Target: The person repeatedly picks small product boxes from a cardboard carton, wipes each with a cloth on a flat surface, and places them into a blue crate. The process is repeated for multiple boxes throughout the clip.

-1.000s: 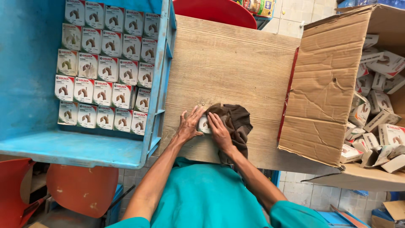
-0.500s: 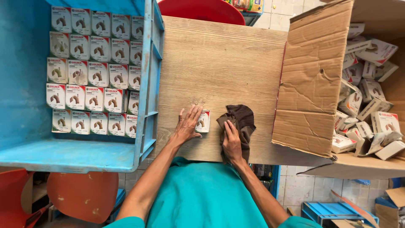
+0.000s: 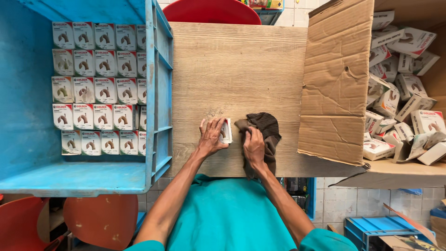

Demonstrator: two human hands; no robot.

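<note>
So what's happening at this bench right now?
A person in a teal shirt works at a wooden board. The left hand presses a small white box flat; the right hand rests on a dark cloth beside it. A blue crate holds neat rows of boxes; a cardboard carton holds a loose heap.

My left hand (image 3: 211, 135) covers most of the small white printed carton (image 3: 226, 131); beside it, the open brown cardboard box (image 3: 335, 83) runs off frame.
</note>
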